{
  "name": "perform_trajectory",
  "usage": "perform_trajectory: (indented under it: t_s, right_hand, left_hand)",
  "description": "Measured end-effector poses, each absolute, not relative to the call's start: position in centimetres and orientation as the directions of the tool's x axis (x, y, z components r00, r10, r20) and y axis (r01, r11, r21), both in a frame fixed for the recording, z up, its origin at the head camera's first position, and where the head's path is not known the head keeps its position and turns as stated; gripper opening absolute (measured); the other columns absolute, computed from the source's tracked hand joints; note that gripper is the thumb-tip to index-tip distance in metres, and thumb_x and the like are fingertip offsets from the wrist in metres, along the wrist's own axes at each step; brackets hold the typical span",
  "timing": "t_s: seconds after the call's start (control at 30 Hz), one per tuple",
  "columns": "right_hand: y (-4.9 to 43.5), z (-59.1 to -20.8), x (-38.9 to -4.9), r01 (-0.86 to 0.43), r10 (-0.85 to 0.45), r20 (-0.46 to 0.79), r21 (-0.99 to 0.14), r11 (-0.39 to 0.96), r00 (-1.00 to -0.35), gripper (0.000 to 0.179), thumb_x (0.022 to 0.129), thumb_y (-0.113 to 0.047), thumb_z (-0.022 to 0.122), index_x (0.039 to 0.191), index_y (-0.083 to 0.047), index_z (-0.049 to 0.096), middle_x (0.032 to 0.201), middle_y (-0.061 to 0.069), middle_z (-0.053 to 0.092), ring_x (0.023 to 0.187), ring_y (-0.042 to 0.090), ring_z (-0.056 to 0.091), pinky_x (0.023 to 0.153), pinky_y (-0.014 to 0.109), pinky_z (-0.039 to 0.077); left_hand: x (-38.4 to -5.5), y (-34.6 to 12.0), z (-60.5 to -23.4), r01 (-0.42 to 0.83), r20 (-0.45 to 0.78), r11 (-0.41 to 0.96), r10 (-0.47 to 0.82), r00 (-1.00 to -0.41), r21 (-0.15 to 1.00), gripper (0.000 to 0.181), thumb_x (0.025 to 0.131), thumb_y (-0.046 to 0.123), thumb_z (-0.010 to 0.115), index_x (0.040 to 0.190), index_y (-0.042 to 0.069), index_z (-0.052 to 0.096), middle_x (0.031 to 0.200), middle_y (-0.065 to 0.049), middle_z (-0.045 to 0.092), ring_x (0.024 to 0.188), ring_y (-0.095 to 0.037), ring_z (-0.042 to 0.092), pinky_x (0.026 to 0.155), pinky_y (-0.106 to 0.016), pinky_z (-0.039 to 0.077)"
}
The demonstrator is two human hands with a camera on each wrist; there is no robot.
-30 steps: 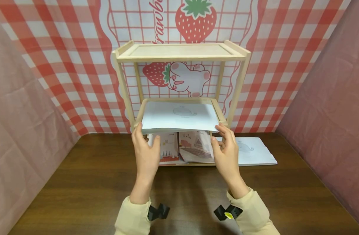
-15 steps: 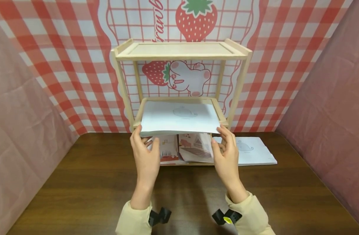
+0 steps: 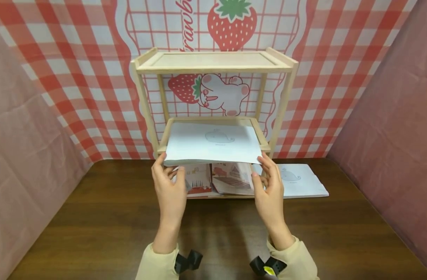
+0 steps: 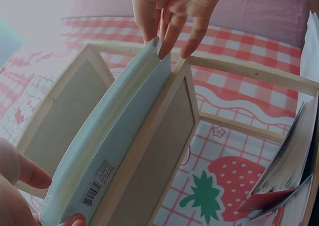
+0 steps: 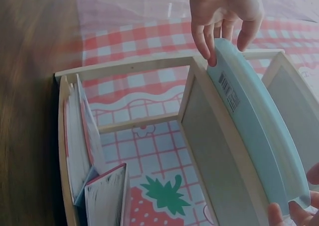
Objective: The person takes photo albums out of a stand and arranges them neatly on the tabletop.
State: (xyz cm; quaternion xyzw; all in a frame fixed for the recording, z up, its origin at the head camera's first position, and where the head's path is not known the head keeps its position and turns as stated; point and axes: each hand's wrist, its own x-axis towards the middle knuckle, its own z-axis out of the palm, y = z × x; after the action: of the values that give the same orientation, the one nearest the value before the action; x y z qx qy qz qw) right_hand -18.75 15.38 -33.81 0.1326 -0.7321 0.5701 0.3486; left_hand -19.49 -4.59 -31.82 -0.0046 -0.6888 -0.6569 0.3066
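Note:
A folder [image 3: 192, 149] with a whale drawing on its white cover lies over the middle shelf [image 3: 257, 130] of a wooden rack. Its front edge sticks out past the shelf toward me. My left hand [image 3: 169, 190] grips the front left corner, fingers and thumb on opposite sides. At the front right corner, my right hand [image 3: 271, 190] holds it the same way. The wrist views show its pale blue long side [image 4: 134, 118] with a barcode label [image 4: 97, 183], the two hands at opposite ends. In the right wrist view the blue side [image 5: 251, 131] runs along the shelf edge.
Open picture-printed albums [image 3: 232, 179] stand on the rack's bottom level. Another whale-covered folder [image 3: 304, 181] lies on the brown table [image 3: 112, 217] at right. The top shelf [image 3: 215, 59] spans above. Checked strawberry cloth [image 3: 230, 27] hangs behind, pink cloth at both sides.
The folder has slid toward me, its front edge lower in the head view. My left hand has moved back and slightly left with it; the right hand has shifted only a little.

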Motion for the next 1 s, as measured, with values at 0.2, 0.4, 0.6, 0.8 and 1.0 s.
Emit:
perform_trajectory:
  t_s: [0.2,0.4,0.6,0.8,1.0]
  right_hand:
    - [15.4,-34.0,-18.5,-0.617,0.199,0.687,-0.720,0.318,-0.699,0.038,0.090,0.001,0.050,0.128,0.000,0.046,0.139,0.010,0.039,0.121,0.022,0.042,0.085,0.012,0.041]
    - [15.6,-34.0,-18.6,-0.622,0.196,0.698,-0.708,0.336,-0.689,0.039,0.089,0.001,0.051,0.128,0.000,0.046,0.137,0.011,0.040,0.121,0.022,0.044,0.086,0.012,0.041]
    - [15.7,-34.1,-18.5,-0.618,0.189,0.701,-0.702,0.355,-0.688,0.038,0.089,0.001,0.051,0.127,0.001,0.046,0.137,0.010,0.040,0.121,0.022,0.044,0.087,0.012,0.041]
    - [15.7,-34.4,-18.5,-0.619,0.211,0.710,-0.695,0.366,-0.672,0.038,0.088,0.004,0.052,0.125,0.002,0.047,0.137,0.011,0.042,0.118,0.019,0.044,0.088,0.012,0.041]
    - [15.5,-34.5,-18.6,-0.634,0.228,0.743,-0.660,0.403,-0.629,0.037,0.084,0.012,0.051,0.120,0.007,0.050,0.131,0.018,0.046,0.115,0.022,0.047,0.086,0.017,0.043]
  left_hand:
    - [-19.5,-4.5,-31.8,0.400,0.417,0.131,-0.398,-0.817,0.907,0.050,0.087,0.003,0.053,0.132,0.003,0.033,0.125,-0.013,0.037,0.103,-0.019,0.051,0.089,-0.033,0.045]
    - [-19.5,-4.5,-31.8,0.414,0.438,0.151,-0.419,-0.796,0.898,0.047,0.086,0.000,0.052,0.129,0.000,0.035,0.123,-0.014,0.038,0.101,-0.019,0.052,0.088,-0.029,0.045]
    - [-19.5,-5.3,-31.7,0.405,0.440,0.176,-0.413,-0.797,0.897,0.037,0.087,0.004,0.052,0.123,0.002,0.040,0.121,-0.010,0.041,0.095,-0.019,0.050,0.084,-0.027,0.043]
    - [-19.7,-5.9,-31.6,0.418,0.458,0.189,-0.410,-0.788,0.888,0.029,0.089,0.007,0.052,0.115,-0.001,0.046,0.114,-0.013,0.043,0.102,-0.021,0.052,0.084,-0.030,0.041]
    - [-19.8,-6.2,-31.8,0.422,0.470,0.208,-0.439,-0.766,0.882,0.021,0.088,0.007,0.053,0.107,-0.002,0.050,0.103,-0.012,0.045,0.094,-0.017,0.054,0.076,-0.020,0.041]
